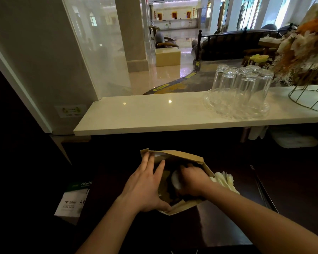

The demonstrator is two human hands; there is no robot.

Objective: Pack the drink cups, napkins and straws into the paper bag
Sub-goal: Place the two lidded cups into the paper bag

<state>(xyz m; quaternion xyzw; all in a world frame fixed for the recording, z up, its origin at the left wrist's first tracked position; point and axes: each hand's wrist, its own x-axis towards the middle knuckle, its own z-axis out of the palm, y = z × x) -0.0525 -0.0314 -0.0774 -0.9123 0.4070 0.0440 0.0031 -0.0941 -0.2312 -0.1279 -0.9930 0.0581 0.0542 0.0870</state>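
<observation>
Bag (182, 156) stands open on the dark counter, mouth up. Left hand (145, 186) lies flat and open on its left wall, thumb hooked over the near rim. Right hand (192, 180) is inside, fingers curled around a cup (175, 179) with a white lid; contact likely, grip unconfirmed. Napkins (224, 180) lie just right of the bag, nearest the right hand. Straws not identifiable. Glasses (240, 85) sit well clear on the ledge.

Counter: my pale glossy stone ledge (154, 114) reflecting two ceiling lights.
Left: a frosted glass partition (97, 52) on a grey wall.
Beyond: polished marble lobby floor (165, 77), square beige pillar (132, 30), dark wooden bench (231, 43).
</observation>
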